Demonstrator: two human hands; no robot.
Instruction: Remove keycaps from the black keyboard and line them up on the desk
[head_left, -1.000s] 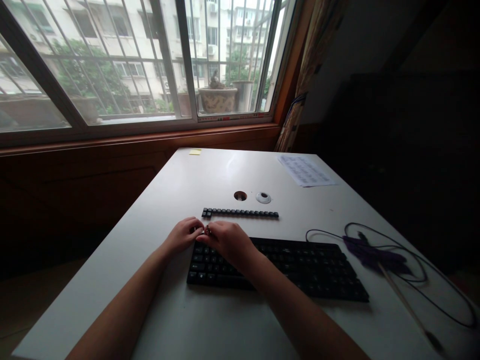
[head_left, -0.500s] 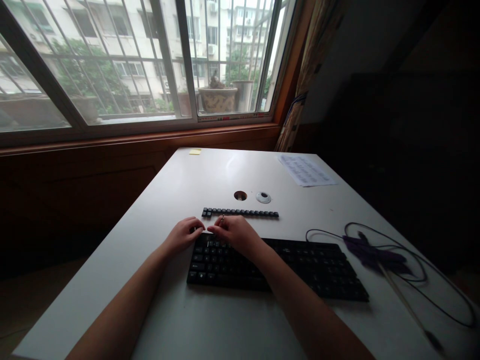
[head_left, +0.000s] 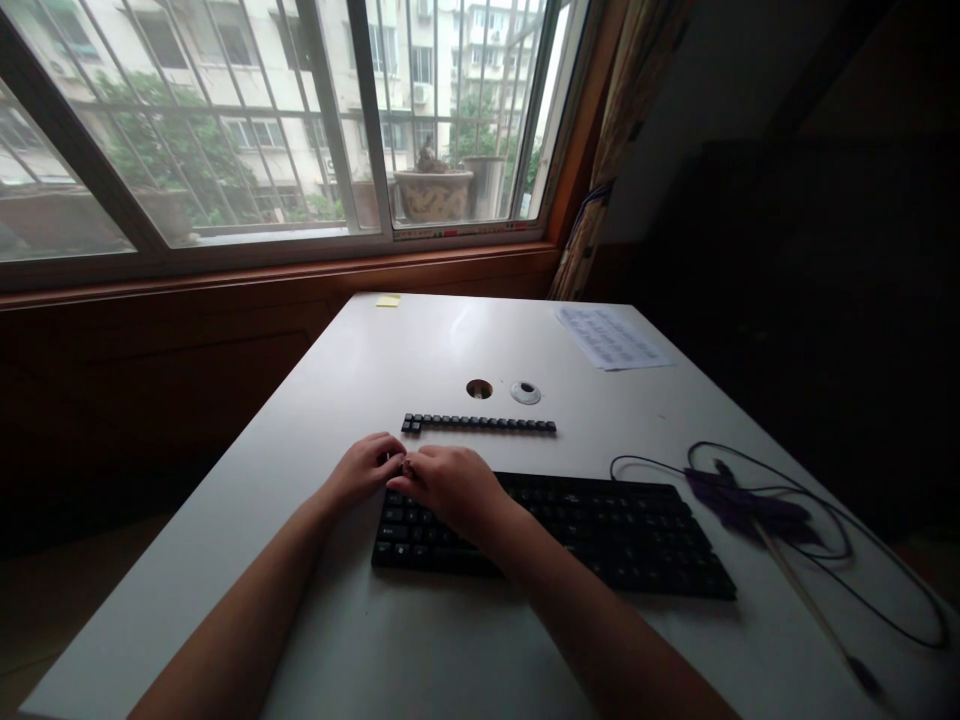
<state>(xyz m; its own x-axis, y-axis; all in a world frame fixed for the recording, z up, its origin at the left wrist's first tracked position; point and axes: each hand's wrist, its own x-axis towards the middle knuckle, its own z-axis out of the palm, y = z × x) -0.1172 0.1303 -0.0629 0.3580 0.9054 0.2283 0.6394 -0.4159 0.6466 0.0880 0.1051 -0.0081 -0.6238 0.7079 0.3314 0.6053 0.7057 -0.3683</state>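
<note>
A black keyboard [head_left: 600,535] lies on the white desk, its far left corner under my hands. My right hand [head_left: 454,488] is closed above that corner, thumb and fingers pinched together. A tiny object shows at its fingertips, too small to name. Beside it, my left hand [head_left: 366,468] rests at the keyboard's far left edge with its fingers curled in. Its fingertips nearly meet those of the right hand, and whatever they hold is hidden. Just beyond the hands, a row of loose black keycaps [head_left: 480,423] stands on the desk, with a short second row at its left end.
Beyond the keycaps are a round cable hole [head_left: 479,389] and its grey cover [head_left: 526,392]. Printed sheets [head_left: 611,338] lie far right, a yellow note [head_left: 388,300] far left. At right, a black cable [head_left: 892,580] loops around a purple cloth [head_left: 739,505] and a thin rod [head_left: 810,600].
My right hand has moved left and slightly toward me, bringing its fingertips against or close to my left hand's. The left hand has barely shifted.
</note>
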